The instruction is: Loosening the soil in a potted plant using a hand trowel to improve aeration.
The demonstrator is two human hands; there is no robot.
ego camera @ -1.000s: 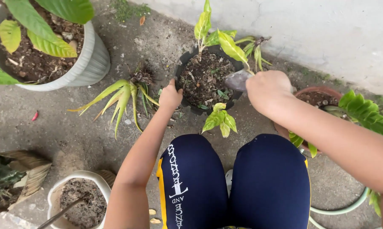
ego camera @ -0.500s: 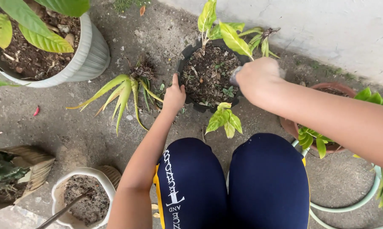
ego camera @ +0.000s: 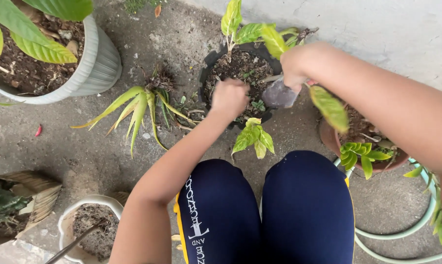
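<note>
The person crouches over a black pot (ego camera: 212, 61) of dark soil that stands on the concrete floor (ego camera: 84, 151) close to a pale wall (ego camera: 377, 29), just ahead of the knees in dark blue shorts (ego camera: 265, 210). Yellow-green leaves rise from the pot's far rim, and a small leafy sprig (ego camera: 254, 138) hangs over its near edge.

The left hand (ego camera: 229, 98) is curled into a loose fist over the near part of the soil, knuckles up; whether it has anything in its fingers cannot be told. The right hand (ego camera: 299, 63) is closed around the handle of a trowel (ego camera: 279, 94), whose grey blade points down at the right edge of the pot, touching or just above the soil.

Left of the pot a pulled plant (ego camera: 138, 105) with long yellowing leaves lies flat on the floor. Farther left stands a ribbed grey pot (ego camera: 96, 63) with broad green leaves. At the lower left is a white pot (ego camera: 67, 220) of soil with a stick in it. Right of the black pot sits a terracotta pot (ego camera: 328, 139) with small glossy leaves, and a pale green hose (ego camera: 402, 234) curves past it.
</note>
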